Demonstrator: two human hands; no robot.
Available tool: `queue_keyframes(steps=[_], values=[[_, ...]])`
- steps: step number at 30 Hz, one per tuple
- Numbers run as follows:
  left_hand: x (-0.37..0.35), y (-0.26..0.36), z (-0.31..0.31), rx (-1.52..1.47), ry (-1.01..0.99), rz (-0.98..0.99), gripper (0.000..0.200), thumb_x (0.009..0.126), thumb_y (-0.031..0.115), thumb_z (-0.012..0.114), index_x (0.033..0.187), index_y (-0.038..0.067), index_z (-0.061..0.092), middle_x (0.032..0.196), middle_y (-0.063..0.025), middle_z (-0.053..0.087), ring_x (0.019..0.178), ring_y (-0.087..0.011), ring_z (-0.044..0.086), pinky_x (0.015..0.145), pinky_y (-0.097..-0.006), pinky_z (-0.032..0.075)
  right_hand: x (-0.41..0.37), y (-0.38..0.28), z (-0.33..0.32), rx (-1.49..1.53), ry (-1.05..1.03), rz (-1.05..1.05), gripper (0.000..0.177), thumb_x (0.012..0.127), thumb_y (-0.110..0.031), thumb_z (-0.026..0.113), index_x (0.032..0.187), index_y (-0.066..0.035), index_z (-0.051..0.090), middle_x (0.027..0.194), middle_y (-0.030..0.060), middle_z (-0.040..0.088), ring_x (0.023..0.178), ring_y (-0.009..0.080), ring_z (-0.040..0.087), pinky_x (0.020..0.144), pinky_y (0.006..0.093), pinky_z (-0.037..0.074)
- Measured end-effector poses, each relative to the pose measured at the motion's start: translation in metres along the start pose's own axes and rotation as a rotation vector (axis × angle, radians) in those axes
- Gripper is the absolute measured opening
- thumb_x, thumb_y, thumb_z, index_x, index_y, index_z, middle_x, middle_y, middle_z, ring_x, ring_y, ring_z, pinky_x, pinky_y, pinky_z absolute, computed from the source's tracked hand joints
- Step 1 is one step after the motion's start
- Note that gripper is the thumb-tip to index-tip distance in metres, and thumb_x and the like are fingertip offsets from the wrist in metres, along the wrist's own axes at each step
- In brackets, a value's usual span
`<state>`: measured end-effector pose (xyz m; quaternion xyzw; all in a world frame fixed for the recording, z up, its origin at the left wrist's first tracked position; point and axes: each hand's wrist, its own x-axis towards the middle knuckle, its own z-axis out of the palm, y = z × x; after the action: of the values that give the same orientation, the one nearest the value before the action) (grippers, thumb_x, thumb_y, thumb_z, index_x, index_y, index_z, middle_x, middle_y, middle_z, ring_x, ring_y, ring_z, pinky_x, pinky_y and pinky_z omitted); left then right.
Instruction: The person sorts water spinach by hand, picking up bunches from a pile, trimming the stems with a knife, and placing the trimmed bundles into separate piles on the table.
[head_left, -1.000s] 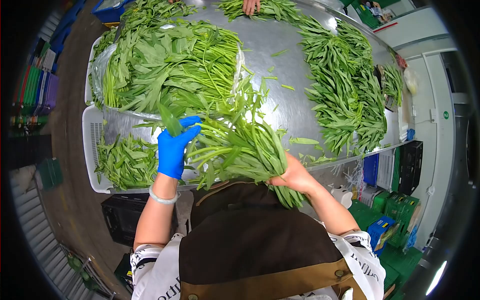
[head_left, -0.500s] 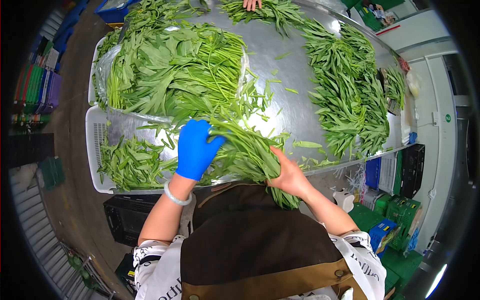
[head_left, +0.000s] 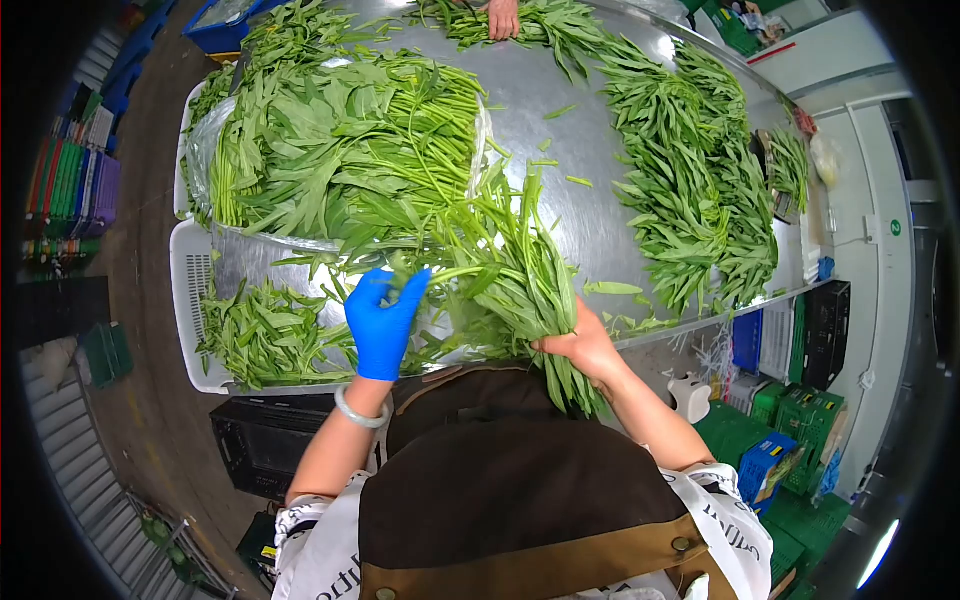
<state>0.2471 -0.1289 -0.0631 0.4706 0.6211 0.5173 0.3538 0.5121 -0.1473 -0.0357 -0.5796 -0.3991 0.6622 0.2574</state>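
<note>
Steel table [head_left: 560,110], strewn with greens [head_left: 690,200]. Right hand [head_left: 585,345]: closed round bundle [head_left: 520,270]. Gloved left hand [head_left: 380,318]: fingertips [head_left: 416,280] among its leaves, grip unclear. Far edge: another person's hand [head_left: 503,18], cut off.

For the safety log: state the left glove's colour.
Left glove: blue, in the head view.

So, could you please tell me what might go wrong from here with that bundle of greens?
1. The right hand grips the bundle of greens right at the table edge, with its lower end hanging past it; loose stalks could slip to the floor.
2. The gloved left hand is among the bundle's leaves; a tug there might pull stalks out or tear leaves.
3. Loose leaves near the edge could get swept off.
</note>
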Motion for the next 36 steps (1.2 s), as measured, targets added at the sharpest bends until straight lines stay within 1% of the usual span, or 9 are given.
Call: queue_keyframes(steps=[5,11,16,19,21,23,26,31,36], values=[[0.007,0.01,0.011,-0.509,0.457,-0.326,0.01,0.089,0.011,0.065,0.095,0.002,0.065,0.085,0.001,0.063,0.073,-0.0072,0.054,0.069,-0.0221,0.044,0.0,0.003,0.001,0.108,0.044,0.035,0.064,0.067,0.005,0.069,0.127,0.0,0.047,0.111,0.0073,0.06,0.102,0.0155,0.055,0.09,0.0293,0.044],[-0.001,-0.022,0.046,-0.053,-0.063,0.001,0.035,0.083,0.026,0.07,0.105,-0.001,0.065,0.09,-0.0095,0.068,0.081,-0.0201,0.064,0.074,-0.0346,0.048,0.006,0.007,0.009,-0.061,0.034,-0.059,0.071,0.066,0.0,0.072,0.13,0.0,0.042,0.113,0.0093,0.06,0.105,0.0181,0.056,0.094,0.0304,0.043],[0.025,-0.017,0.04,0.552,-0.497,-0.286,0.039,0.079,0.023,0.069,0.108,-0.002,0.062,0.092,-0.0262,0.064,0.085,-0.0369,0.062,0.077,-0.0405,0.05,0.006,0.014,0.009,-0.342,0.055,-0.099,0.08,0.064,-0.008,0.076,0.134,-0.001,0.038,0.116,0.0141,0.06,0.11,0.0214,0.056,0.096,0.0297,0.042],[0.027,-0.07,0.025,0.41,-0.13,0.181,0.029,0.082,0.019,0.063,0.101,-0.003,0.063,0.087,-0.0245,0.064,0.075,-0.0364,0.062,0.069,-0.0421,0.05,0.003,0.014,-0.003,-0.291,0.031,-0.097,0.078,0.065,-0.005,0.074,0.134,-0.001,0.039,0.112,0.0112,0.061,0.105,0.0206,0.058,0.093,0.0306,0.044],[0.052,-0.099,-0.006,0.427,-0.045,0.078,0.02,0.085,0.012,0.057,0.1,-0.001,0.063,0.09,-0.0183,0.066,0.076,-0.0294,0.064,0.071,-0.0376,0.051,-0.001,0.011,-0.008,-0.106,-0.018,-0.052,0.073,0.066,-0.001,0.073,0.131,-0.001,0.042,0.11,0.0091,0.062,0.102,0.0188,0.058,0.091,0.0305,0.045],[0.076,-0.105,-0.039,-0.091,0.004,-0.123,0.017,0.088,0.007,0.053,0.1,0.003,0.063,0.092,-0.0099,0.066,0.078,-0.0204,0.063,0.072,-0.0322,0.05,-0.005,0.009,-0.013,0.019,-0.045,0.015,0.067,0.066,0.002,0.072,0.128,-0.001,0.046,0.108,0.0072,0.062,0.1,0.017,0.058,0.089,0.0302,0.046],[0.075,-0.042,-0.047,-0.165,0.028,-0.347,0.015,0.089,0.004,0.052,0.099,0.005,0.064,0.09,-0.0043,0.065,0.08,-0.0134,0.061,0.073,-0.0275,0.049,-0.007,0.007,-0.015,0.098,-0.038,0.119,0.058,0.068,0.004,0.07,0.122,-0.001,0.052,0.108,0.0062,0.062,0.098,0.0149,0.058,0.087,0.029,0.047],[0.034,-0.019,-0.012,-0.128,-0.437,-0.024,0.025,0.082,0.007,0.063,0.107,0.005,0.062,0.093,-0.0077,0.067,0.083,-0.0182,0.063,0.075,-0.0302,0.05,-0.004,0.001,-0.007,0.111,-0.043,0.139,0.056,0.067,0.005,0.07,0.12,0.0,0.053,0.108,0.0067,0.062,0.097,0.016,0.058,0.088,0.0298,0.046],[0.021,-0.008,0.016,0.509,-0.636,0.425,0.044,0.069,0.01,0.071,0.113,0.011,0.064,0.103,-0.0128,0.067,0.094,-0.031,0.063,0.08,-0.0388,0.051,-0.002,0.003,-0.003,0.043,-0.084,0.065,0.061,0.067,0.005,0.07,0.124,0.0,0.05,0.112,0.0071,0.061,0.103,0.0165,0.056,0.092,0.0303,0.043]])
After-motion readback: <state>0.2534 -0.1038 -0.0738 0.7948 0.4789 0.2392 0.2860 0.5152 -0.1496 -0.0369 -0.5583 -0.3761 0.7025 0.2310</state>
